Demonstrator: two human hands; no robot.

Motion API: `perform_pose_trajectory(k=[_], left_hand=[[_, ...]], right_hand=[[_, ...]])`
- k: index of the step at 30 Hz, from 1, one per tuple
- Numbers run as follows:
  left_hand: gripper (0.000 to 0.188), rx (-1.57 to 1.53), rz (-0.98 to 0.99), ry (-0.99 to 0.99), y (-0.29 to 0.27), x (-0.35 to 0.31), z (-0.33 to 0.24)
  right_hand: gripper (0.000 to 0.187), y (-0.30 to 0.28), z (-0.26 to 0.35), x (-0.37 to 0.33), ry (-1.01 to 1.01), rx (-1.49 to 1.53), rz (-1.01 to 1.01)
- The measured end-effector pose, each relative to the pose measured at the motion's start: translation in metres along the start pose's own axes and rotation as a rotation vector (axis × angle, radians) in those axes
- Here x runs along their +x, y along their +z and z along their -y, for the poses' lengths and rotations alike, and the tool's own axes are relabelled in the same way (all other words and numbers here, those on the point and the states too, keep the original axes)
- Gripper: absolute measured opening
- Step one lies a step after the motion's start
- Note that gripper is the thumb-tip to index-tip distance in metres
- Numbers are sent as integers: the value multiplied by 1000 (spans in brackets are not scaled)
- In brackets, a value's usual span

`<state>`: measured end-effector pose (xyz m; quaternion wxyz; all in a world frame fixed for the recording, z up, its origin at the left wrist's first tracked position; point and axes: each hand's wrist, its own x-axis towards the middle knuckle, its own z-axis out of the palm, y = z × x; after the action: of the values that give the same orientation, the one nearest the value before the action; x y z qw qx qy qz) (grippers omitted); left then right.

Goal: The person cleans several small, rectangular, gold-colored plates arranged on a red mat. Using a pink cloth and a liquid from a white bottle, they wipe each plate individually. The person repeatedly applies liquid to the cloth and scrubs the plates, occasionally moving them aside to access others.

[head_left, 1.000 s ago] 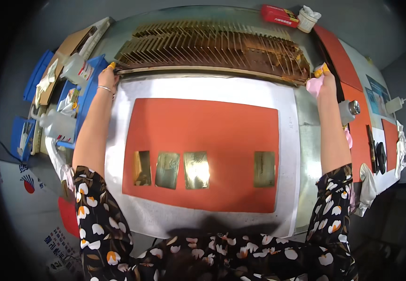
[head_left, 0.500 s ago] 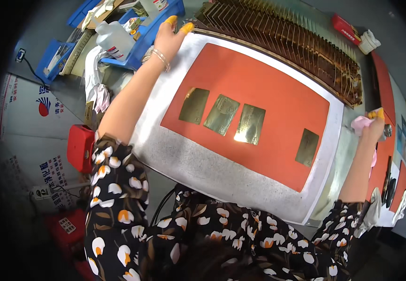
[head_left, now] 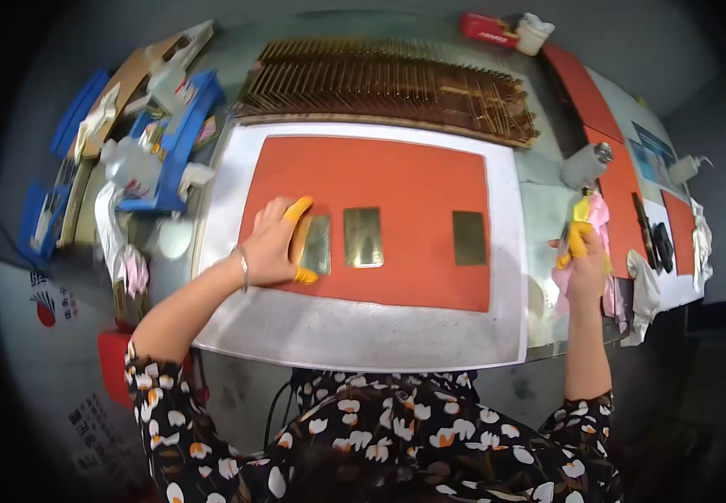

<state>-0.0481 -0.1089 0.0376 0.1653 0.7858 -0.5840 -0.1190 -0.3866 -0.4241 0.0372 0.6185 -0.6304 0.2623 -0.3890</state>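
I've got a black garment on feed, white-and-orange tulip-like print, sleeves ending mid-arm. Yellow finger cots on left hand and right hand; thin pale bracelet at the left wrist.

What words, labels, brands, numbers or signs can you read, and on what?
Nothing quotable:
Red box: white print, too blurred.
Pale lower-left panel: dark characters and a red-and-blue emblem, blurred.
Nearer left translucent bottle: red marks, too small.
Centre metal plate: tiny corner mark, too small.
Blue sheet: any print too small.
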Motion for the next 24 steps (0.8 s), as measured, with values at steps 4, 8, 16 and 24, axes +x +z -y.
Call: perform_pose_trajectory(k=[4, 8, 16, 24], left_hand=[[98, 113, 13, 83, -4, -2, -9], [99, 278, -106, 262, -30, 18, -24], [89, 386, -236, 313, -75, 224, -95], [90, 686, 94, 269, -54, 320, -120]], right_hand=[[9, -6, -51, 26, 19, 57, -121], [9, -1, -66, 30, 83, 70, -140], [11, -9, -65, 28, 76, 31, 15], [8, -9, -62, 29, 131, 58, 17]])
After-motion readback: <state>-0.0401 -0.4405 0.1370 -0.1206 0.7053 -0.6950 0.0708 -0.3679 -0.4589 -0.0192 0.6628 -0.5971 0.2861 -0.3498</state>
